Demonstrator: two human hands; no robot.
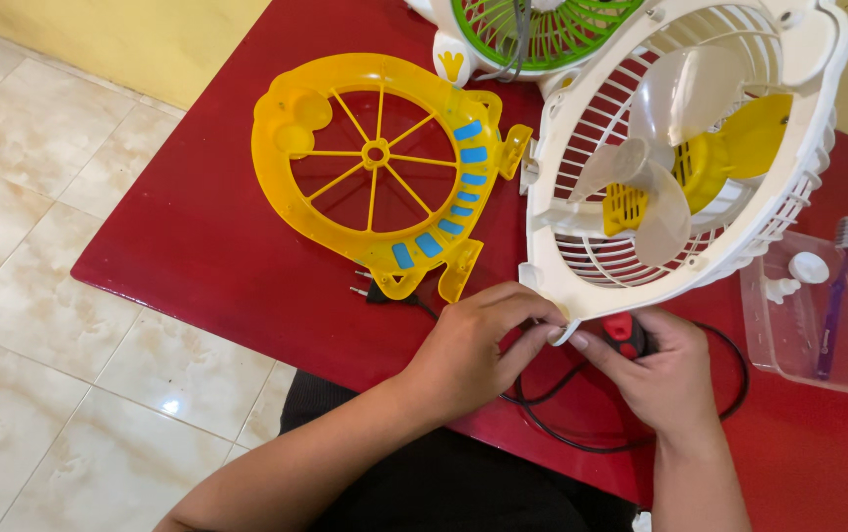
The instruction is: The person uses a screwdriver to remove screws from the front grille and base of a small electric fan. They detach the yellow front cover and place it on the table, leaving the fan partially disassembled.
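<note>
Both hands meet at the near rim of the tilted white fan housing (680, 158) on the red counter (207, 246), left hand (473, 345) pinching its tab, right hand (665, 369) gripping a red-handled tool (623, 333), which could slip onto fingers

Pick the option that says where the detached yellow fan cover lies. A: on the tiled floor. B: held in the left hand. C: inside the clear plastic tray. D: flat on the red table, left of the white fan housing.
D: the yellow fan cover lies flat on the red table, left of the white fan housing, with neither hand touching it.
</note>
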